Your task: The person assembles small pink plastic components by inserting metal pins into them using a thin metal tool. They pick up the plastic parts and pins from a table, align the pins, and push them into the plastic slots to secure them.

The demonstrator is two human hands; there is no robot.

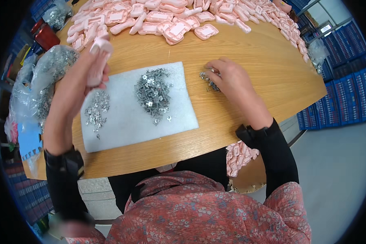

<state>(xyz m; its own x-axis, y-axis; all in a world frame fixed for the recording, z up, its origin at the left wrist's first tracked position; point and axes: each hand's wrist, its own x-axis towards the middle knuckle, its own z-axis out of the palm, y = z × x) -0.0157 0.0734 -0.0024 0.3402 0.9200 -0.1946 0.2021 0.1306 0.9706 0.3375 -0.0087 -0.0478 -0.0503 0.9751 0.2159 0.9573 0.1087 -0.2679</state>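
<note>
Left hand (80, 72) grips pink plastic shell (99, 63); right hand (232, 77), pinch unclear, could scatter small metal clips (210, 84) by jerking

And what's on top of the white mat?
A larger heap of small metal pieces right of centre, a smaller heap at left. Whatever lies deep within either heap is covered.

Left hand (79, 73): raised, closed in a grip, thumb pointing up, other fingertips showing on its right.
Right hand (231, 78): back upward, fingers bent and pointing left, thumb on the near side, tips partly hidden.
Left forearm (57, 132): rises steeply, leaning right.
Right forearm (255, 110): slants up leftward.
Hands: well apart.
</note>
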